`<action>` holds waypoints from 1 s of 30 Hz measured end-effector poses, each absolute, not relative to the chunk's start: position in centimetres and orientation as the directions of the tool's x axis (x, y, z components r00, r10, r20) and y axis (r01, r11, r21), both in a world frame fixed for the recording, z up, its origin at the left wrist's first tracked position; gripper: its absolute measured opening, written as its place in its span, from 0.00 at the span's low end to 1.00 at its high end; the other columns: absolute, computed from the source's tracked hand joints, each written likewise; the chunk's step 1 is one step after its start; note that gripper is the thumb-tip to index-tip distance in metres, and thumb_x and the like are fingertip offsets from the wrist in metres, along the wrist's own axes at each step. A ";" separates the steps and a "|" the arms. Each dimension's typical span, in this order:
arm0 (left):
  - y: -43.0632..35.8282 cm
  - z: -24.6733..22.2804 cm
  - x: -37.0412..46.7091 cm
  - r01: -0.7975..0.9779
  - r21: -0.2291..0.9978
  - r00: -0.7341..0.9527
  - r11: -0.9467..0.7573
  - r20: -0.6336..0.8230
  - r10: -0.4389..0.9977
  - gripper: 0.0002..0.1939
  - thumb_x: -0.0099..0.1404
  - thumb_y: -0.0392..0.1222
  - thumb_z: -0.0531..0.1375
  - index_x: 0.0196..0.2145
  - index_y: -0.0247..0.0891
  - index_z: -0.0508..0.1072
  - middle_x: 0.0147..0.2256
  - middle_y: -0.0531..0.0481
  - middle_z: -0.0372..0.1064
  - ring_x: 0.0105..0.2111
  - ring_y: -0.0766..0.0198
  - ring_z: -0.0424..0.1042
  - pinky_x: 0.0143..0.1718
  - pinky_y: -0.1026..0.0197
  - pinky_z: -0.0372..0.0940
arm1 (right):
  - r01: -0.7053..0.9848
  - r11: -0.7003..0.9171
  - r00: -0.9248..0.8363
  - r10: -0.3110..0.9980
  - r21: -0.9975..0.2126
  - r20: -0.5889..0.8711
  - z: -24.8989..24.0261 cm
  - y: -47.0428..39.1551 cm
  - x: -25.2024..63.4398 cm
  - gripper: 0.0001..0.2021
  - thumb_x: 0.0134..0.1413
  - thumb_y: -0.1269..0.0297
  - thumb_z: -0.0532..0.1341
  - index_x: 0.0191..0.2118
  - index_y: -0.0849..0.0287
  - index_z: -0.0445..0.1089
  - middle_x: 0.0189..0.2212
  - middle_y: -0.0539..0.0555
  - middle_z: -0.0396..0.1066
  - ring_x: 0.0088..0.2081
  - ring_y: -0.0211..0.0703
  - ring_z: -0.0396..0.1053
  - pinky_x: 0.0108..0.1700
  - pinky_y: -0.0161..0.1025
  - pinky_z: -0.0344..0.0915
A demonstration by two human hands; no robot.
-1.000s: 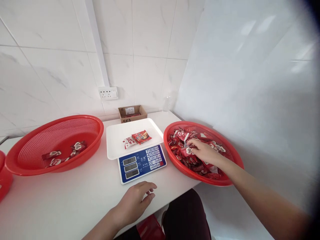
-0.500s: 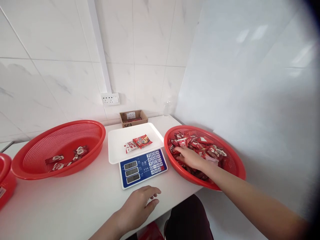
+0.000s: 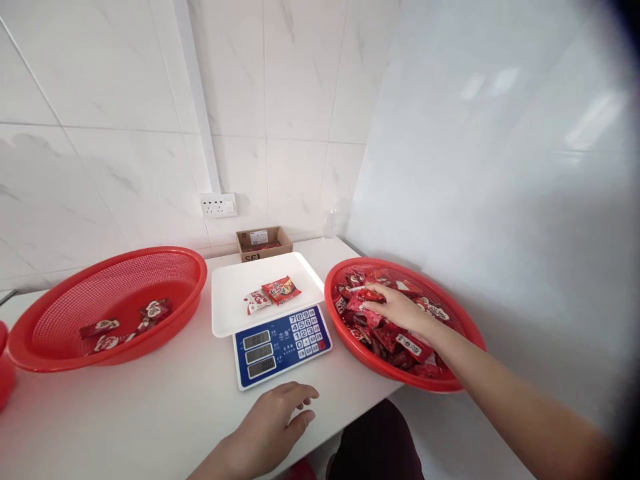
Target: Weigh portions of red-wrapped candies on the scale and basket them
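My right hand [image 3: 397, 308] is in the right red basket [image 3: 470, 347], thumb and fingers closed around a red and pink packet [image 3: 367, 308]. Many small red packets lie under and around it. My left hand [image 3: 280, 420] hovers over the table's front edge, below the scale, fingers loosely curled and apart with nothing in them. On the white tray [image 3: 230, 303] of the blue-fronted scale [image 3: 285, 345] lie a red packet [image 3: 283, 291] and a white and red packet [image 3: 257, 301], touching each other.
A second red basket [image 3: 190, 293] at the left holds several red packets. Behind the scale stands a small cardboard box [image 3: 265, 244], with a clear bottle [image 3: 331, 223] to its right. Part of another red container [image 3: 5, 373] shows at the far left edge.
My right hand has shifted slightly right and lifted, its fingers now around a packet. My left hand has barely moved. The view has tilted a little.
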State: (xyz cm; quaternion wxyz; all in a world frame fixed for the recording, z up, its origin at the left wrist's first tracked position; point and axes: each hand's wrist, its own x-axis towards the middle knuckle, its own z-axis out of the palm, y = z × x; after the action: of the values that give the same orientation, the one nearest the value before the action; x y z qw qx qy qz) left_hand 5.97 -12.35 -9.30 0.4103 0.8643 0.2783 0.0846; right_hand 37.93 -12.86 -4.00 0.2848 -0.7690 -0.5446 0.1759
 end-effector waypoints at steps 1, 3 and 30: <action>-12.4 -9.3 6.0 0.413 0.757 0.832 -0.507 -0.087 0.548 0.15 0.63 0.41 0.51 0.47 0.45 0.68 0.43 0.51 0.70 0.42 0.63 0.69 0.43 0.63 0.62 | 0.740 -0.238 0.338 0.940 -0.629 0.043 -4.0 -13.0 37.9 0.22 0.48 0.56 0.59 0.50 0.56 0.65 0.54 0.55 0.64 0.55 0.49 0.61 0.56 0.44 0.56; -12.4 -9.2 5.9 0.416 0.755 0.836 -0.508 -0.097 0.541 0.15 0.63 0.42 0.51 0.47 0.45 0.68 0.43 0.51 0.70 0.42 0.63 0.69 0.43 0.64 0.62 | 0.752 -0.214 0.320 0.946 -0.624 0.061 -4.0 -13.1 38.0 0.19 0.50 0.57 0.57 0.48 0.54 0.67 0.52 0.53 0.67 0.53 0.49 0.63 0.55 0.44 0.58; -13.0 -10.1 1.5 0.488 0.753 0.713 -0.441 -0.053 0.699 0.14 0.63 0.41 0.51 0.46 0.44 0.69 0.42 0.51 0.71 0.41 0.62 0.70 0.43 0.63 0.64 | 0.441 -0.063 0.076 0.997 -0.895 -0.033 -1.8 -2.3 26.3 0.26 0.52 0.66 0.57 0.58 0.56 0.56 0.55 0.61 0.61 0.43 0.42 0.70 0.43 0.41 0.70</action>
State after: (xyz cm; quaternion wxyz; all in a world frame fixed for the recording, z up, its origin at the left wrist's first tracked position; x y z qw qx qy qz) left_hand 1.51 -12.97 -10.07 0.3926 0.8381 0.3541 0.1342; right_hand 26.32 -2.30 -1.76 0.3772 -0.6293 -0.5711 0.3683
